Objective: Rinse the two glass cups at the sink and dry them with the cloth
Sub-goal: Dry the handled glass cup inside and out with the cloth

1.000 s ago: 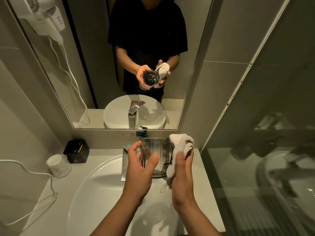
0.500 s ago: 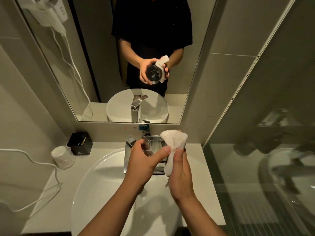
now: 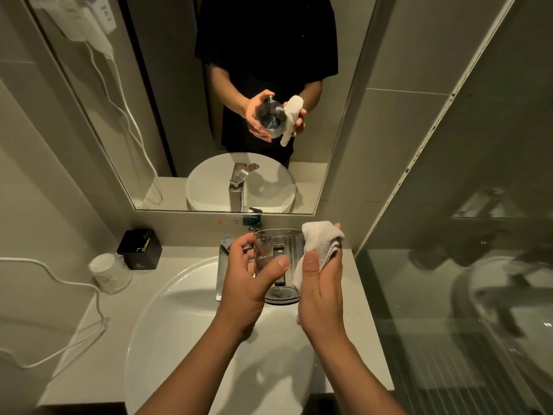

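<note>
A clear ribbed glass cup with a handle is held upright above the back of the white basin. My left hand grips it, thumb across the front and fingers round its left side. My right hand holds a bunched white cloth against the cup's right side. The steel faucet stands just behind my left hand. A second glass cup is not in view.
A black box and a wrapped white cup lie on the counter at the left. A white cord trails over the counter's left part. A mirror faces me; a glass partition bounds the right.
The cup has tilted more upright in my left hand. My right hand has shifted the cloth from over the rim down along the cup's right side. The camera has dipped slightly.
</note>
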### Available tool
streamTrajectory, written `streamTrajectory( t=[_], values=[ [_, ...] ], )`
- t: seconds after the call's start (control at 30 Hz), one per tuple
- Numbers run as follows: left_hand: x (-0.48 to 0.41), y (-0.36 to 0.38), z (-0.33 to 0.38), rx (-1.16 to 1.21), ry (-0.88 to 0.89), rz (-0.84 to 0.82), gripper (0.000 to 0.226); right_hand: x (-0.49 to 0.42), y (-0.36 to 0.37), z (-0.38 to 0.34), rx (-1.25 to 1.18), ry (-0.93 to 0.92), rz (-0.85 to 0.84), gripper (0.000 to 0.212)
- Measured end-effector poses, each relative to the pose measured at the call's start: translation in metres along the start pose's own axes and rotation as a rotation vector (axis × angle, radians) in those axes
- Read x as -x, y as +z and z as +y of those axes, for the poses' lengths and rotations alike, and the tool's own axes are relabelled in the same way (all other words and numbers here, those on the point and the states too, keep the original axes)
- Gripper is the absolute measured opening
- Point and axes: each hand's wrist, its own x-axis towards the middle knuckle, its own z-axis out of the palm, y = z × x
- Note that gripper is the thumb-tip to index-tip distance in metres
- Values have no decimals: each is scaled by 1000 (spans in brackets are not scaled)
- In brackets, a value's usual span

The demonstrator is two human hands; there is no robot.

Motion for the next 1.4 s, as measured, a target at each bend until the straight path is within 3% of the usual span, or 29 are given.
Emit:
streamTrajectory(
  t=[0.2,0.4,0.5,0.6,0.67,0.9,1.03,1.17,1.4],
  values=[
    [0,1,2,14,-11,-68,71,1,-3,-8,-93,-47,-27,66],
    [0,8,12,-79,46,-15,65,9,-3,-7,8,-123,-66,64],
    [2,11,13,-61,64,35,57,13,0,-5,28,-215,10,58],
    [6,15,14,-39,62,76,66,14,1,-1,-3,-260,65,55],
    [7,16,13,7,53,108,65,13,1,1,-34,-225,57,53],
    [7,18,9,62,98,148,33,9,-1,7,-210,-44,5,57],
    [6,19,12,-56,164,170,53,9,-2,8,-195,-36,33,54],
    [6,20,18,-233,175,164,56,10,-5,7,-139,-72,42,57],
    [-1,18,20,-76,109,160,79,11,-9,15,17,-192,-2,54]
  ],
)
